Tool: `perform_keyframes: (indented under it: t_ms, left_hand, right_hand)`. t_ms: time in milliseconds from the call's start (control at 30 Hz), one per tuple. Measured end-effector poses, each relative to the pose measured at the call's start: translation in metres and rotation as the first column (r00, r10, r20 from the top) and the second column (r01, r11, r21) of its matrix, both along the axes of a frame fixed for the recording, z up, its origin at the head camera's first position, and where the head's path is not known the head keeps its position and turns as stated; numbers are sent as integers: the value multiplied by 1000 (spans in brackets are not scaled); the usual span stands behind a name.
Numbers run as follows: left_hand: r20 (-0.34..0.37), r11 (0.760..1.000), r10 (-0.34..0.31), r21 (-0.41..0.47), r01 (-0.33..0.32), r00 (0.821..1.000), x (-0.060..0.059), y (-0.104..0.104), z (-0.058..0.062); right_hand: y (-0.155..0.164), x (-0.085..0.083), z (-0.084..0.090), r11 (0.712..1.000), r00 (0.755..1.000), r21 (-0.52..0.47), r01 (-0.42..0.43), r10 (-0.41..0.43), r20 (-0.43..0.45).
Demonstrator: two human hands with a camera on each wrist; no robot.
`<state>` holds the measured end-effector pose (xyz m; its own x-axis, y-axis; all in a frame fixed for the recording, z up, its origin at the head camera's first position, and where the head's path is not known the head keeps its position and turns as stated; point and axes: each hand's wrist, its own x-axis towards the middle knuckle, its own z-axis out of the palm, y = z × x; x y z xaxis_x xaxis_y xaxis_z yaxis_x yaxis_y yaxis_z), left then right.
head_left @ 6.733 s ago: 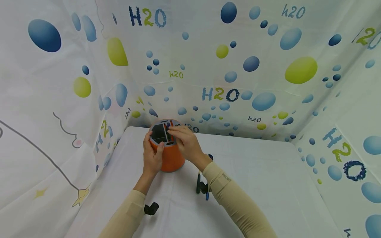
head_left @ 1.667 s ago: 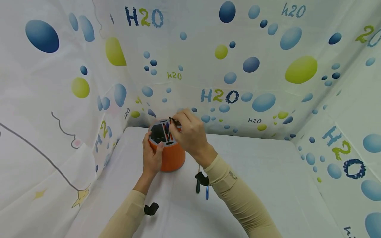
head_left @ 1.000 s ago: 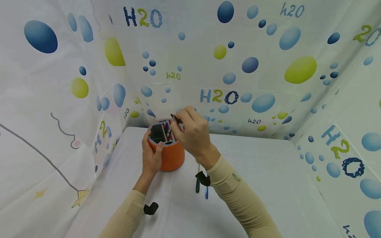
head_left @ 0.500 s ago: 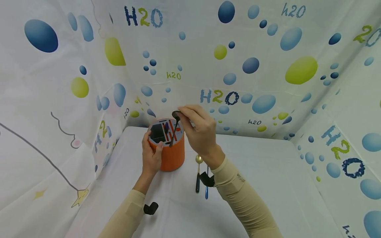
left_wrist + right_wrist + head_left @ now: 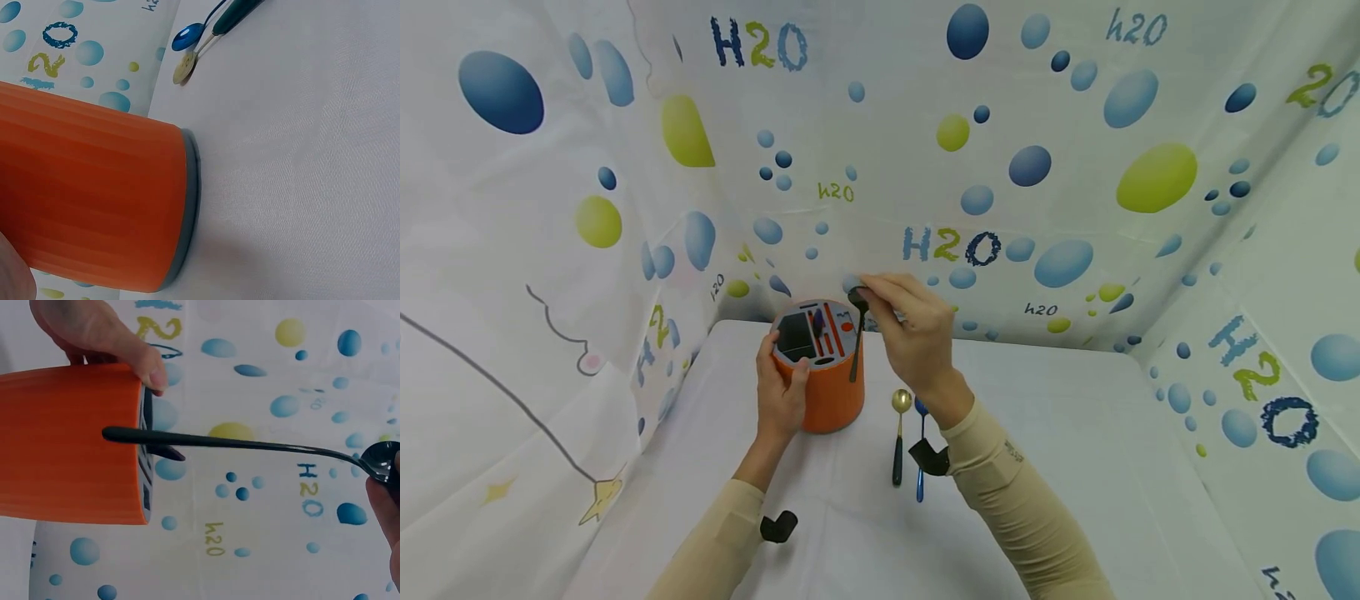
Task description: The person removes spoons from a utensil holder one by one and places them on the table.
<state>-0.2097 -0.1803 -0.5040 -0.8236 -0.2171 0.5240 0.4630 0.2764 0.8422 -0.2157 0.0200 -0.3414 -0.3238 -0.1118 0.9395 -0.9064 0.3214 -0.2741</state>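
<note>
An orange cutlery holder (image 5: pixel 832 402) with a grey slotted top stands on the white table. My left hand (image 5: pixel 781 403) grips its left side near the rim, thumb toward me. My right hand (image 5: pixel 919 335) pinches a black spoon (image 5: pixel 857 342) by its bowl, at the holder's upper right. The spoon's long handle (image 5: pixel 219 441) hangs down and overlaps the holder's side in the head view. A dark purple piece (image 5: pixel 166 452) sticks up out of one slot. A gold spoon with a dark green handle (image 5: pixel 898 454) and a blue spoon (image 5: pixel 920 485) lie right of the holder.
A white cloth with blue and green dots and H2O lettering (image 5: pixel 951 246) rises behind the table and along both sides. Black wrist camera mounts (image 5: pixel 779 527) stick out from both sleeves; the right one partly covers the blue spoon.
My right hand has drawn the black spoon up out of the holder's top and moved it to the right, bowl up. My left hand has kept its grip on the holder.
</note>
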Motion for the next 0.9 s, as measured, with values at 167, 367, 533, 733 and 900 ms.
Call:
perform_keyframes:
  t_ms: [167, 367, 533, 733, 900]
  left_hand:
    - [-5, 1000, 0, 2, 0, 1000, -2, 0, 1]
    - [13, 1000, 1, -2, -1, 1000, -3, 0, 0]
    - [15, 1000, 1, -9, -1, 1000, -3, -2, 0]
    - [-7, 1000, 1, -10, -1, 1000, -6, -2, -2]
    - [-6, 999, 33, -25, -33, 999, -8, 0, -5]
  right_hand:
    - [6, -4, -6, 999, 993, -22, -46, 48, 105]
    - [13, -10, -16, 1000, 984, -6, -29, 29, 173]
    - [17, -14, -26, 999, 975, -18, -27, 30, 220]
    - [20, -21, -36, 999, 963, -45, -26, 37, 266]
    - [23, -28, -49, 999, 949, -40, -3, 15, 315]
